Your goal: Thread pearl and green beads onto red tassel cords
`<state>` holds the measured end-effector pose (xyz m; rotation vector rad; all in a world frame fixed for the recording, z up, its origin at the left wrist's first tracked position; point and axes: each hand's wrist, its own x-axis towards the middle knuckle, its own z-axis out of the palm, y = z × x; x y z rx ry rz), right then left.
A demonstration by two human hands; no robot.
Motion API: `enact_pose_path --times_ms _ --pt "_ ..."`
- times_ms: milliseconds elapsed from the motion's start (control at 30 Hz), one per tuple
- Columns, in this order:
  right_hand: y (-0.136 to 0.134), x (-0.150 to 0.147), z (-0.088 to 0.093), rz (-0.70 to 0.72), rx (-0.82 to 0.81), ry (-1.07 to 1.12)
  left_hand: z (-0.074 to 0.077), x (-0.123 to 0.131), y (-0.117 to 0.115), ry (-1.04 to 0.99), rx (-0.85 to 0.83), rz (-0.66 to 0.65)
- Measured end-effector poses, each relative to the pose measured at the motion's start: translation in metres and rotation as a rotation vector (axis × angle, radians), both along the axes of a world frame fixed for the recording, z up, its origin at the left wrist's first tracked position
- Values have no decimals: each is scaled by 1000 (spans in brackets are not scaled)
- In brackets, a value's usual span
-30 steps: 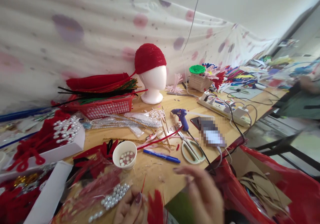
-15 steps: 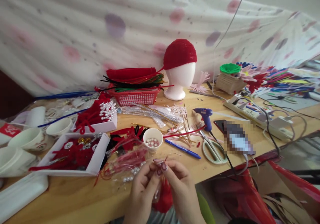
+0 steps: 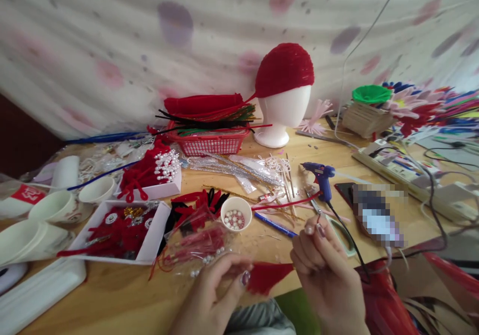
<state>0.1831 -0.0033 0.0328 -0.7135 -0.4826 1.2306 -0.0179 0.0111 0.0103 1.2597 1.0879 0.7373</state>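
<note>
A red, tassel-like piece [image 3: 267, 277] stretches between my two hands, wide at the left and tapering to the right. My left hand [image 3: 220, 287] is closed on its wide end, thumb in front. The tapered end runs into the curled fingers of my right hand [image 3: 327, 270], which is raised higher. Thumb and forefinger of that hand pinch together, with a tiny reddish tip showing above them. Just beyond the hands are a paper cup [image 3: 236, 202] of beads and a blue pen [image 3: 275, 224]. Scissors [image 3: 346, 237] lie partly hidden behind my right hand.
A blue glue gun [image 3: 321, 175] and a phone [image 3: 346, 195] lie at the right, near a power strip [image 3: 389, 172]. Behind stand a white mannequin head [image 3: 282, 115] in a red cap and a red basket [image 3: 213, 145]. A white box [image 3: 153, 235] of red pieces sits left.
My hands were together at the front with the red piece hanging below. Now they are apart, the right moved right and up, the red piece stretched between. The view has shifted slightly.
</note>
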Motion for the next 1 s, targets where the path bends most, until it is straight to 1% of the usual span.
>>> enact_pose_path --times_ms 133,233,300,367,400,433,467,500,567,600,633,700,767,833,900,967,1000 --pt "17 11 4 -2 1 14 19 -32 19 322 362 -92" --pt "38 12 6 -46 20 45 24 -48 33 469 607 -92" --pt "52 11 6 -91 11 41 20 -54 41 568 795 -33" --pt "63 10 3 -129 -27 39 11 -58 47 712 955 80" --pt "67 11 2 -146 -48 44 6 -59 50 791 994 145" --pt "71 11 0 -162 -68 51 2 -61 53 860 999 196" --pt "73 12 -1 -179 -86 57 -2 -63 56 904 975 217" --pt "75 13 -2 -194 -99 61 -4 -64 58 919 925 200" --pt "77 15 -2 -217 -116 58 0 -66 62 866 811 140" --pt "77 17 -1 -218 -122 56 6 -67 63 809 739 116" --pt "77 18 0 -214 -125 54 15 -68 64 745 663 100" --pt "75 21 0 -198 -124 51 37 -71 67 637 530 107" --pt "72 23 -2 -173 -116 41 63 -74 72 612 489 142" --pt "70 24 -7 -139 -103 25 85 -76 81 621 462 207" --pt "68 24 -12 -91 -99 10 102 -76 94 590 428 291" --pt "66 24 -18 -54 -95 2 113 -71 111 502 405 355" --pt "64 25 -20 -39 -93 0 116 -67 121 452 393 356"
